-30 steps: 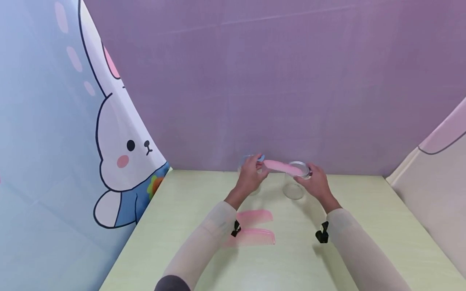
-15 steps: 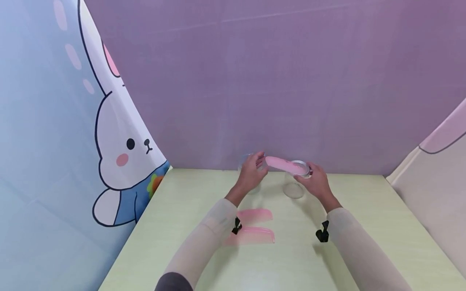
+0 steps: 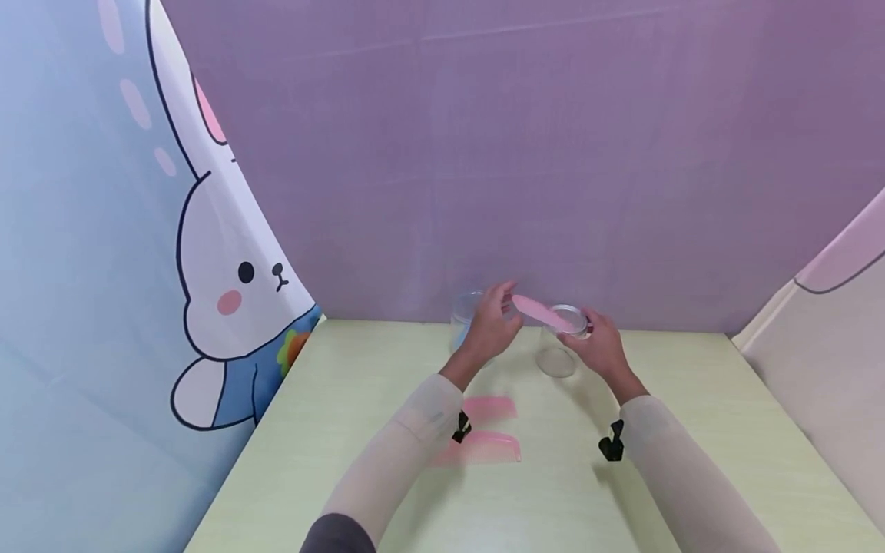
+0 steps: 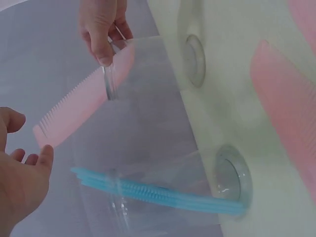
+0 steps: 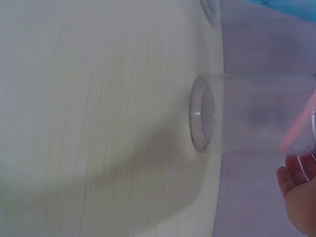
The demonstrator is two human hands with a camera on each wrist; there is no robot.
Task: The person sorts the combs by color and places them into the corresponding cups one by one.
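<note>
A pink comb (image 3: 535, 309) slants with its lower end in the mouth of a clear jar (image 5: 256, 116). My right hand (image 3: 600, 347) grips that jar's rim, thumb at the near side. At the comb's upper end is my left hand (image 4: 24, 190); a fingertip touches the corner while the thumb stands apart, fingers loosely bent. Beside it stands a second clear jar (image 4: 231, 170) holding several blue combs (image 4: 163, 195). The left hand partly covers this jar in the head view.
Two more pink combs (image 3: 492, 445) lie on the pale table (image 3: 553, 491) below the left forearm, which partly hides them. Behind the jars rises a purple cloth backdrop (image 3: 442, 153), with a rabbit-print cloth (image 3: 228, 284) on the left.
My left hand has shifted right and slightly up, uncovering more of the second jar. The pink comb's upper end has risen and moved right, so it slants more steeply. The right hand stays put.
</note>
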